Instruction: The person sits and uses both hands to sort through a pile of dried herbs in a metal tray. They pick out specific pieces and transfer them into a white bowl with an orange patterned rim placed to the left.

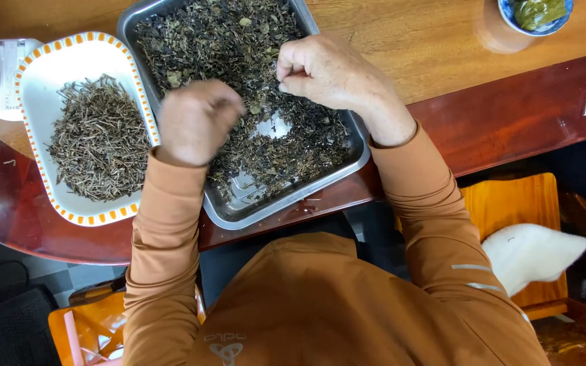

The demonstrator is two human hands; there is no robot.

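Orange sleeves, two of them, fill the bottom of my view and lead up to two bare hands over one steel tray (357,159) of dark dried leaves (239,47). My left hand (194,122) hangs above the tray's near-left part, fingers curled inward; I cannot tell whether it has anything in it. My right hand (327,71) sits over the middle of the tray, thumb and fingertips pinched together, though whatever is caught there is too small for me to see. Just beside the tray on the left lies one white dish with an orange-checked rim (35,74), holding a heap of thin stems (100,139). One blue bowl (534,17) of greens stands far right on the wooden table (408,41).
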